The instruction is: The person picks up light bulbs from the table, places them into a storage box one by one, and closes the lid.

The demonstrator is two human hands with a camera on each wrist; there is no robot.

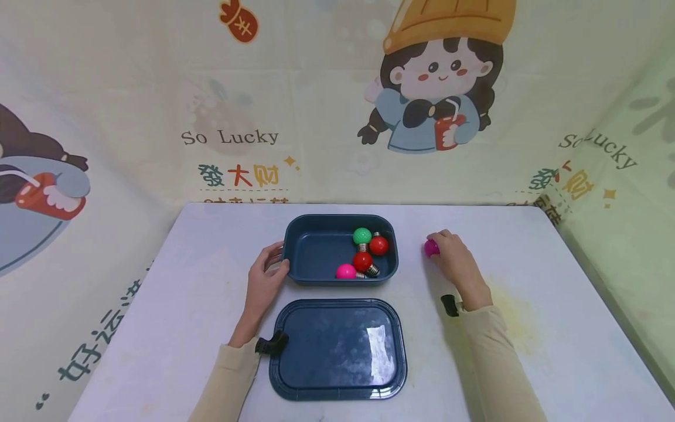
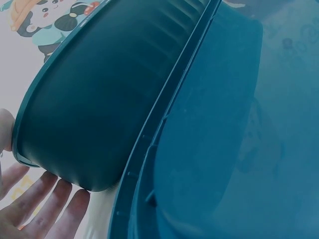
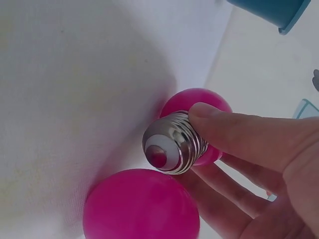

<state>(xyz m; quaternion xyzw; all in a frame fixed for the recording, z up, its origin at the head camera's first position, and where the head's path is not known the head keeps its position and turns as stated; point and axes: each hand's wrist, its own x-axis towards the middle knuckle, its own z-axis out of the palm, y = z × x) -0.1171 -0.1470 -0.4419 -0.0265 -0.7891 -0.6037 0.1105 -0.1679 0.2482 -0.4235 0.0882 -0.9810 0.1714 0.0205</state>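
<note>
My left hand (image 1: 266, 275) holds the left end of a dark blue plastic box (image 1: 316, 282), its thumb at the rim and the other fingers against the outer wall. Inside the box, toward the right, lie a green light bulb (image 1: 362, 236), two red bulbs (image 1: 378, 245) and a pink bulb (image 1: 345, 271). Right of the box, my right hand (image 1: 457, 261) pinches a magenta light bulb (image 3: 182, 134), thumb on its metal screw base. Another magenta bulb (image 3: 142, 206) sits close beside it in the right wrist view; the hand hides it in the head view.
A dark blue lid (image 1: 337, 351) lies flat on the white table (image 1: 221, 234), in front of the box. My left wrist strap (image 1: 272, 343) overlaps its left edge. Behind the table hangs a printed cloth (image 1: 316, 88), which also covers the sides.
</note>
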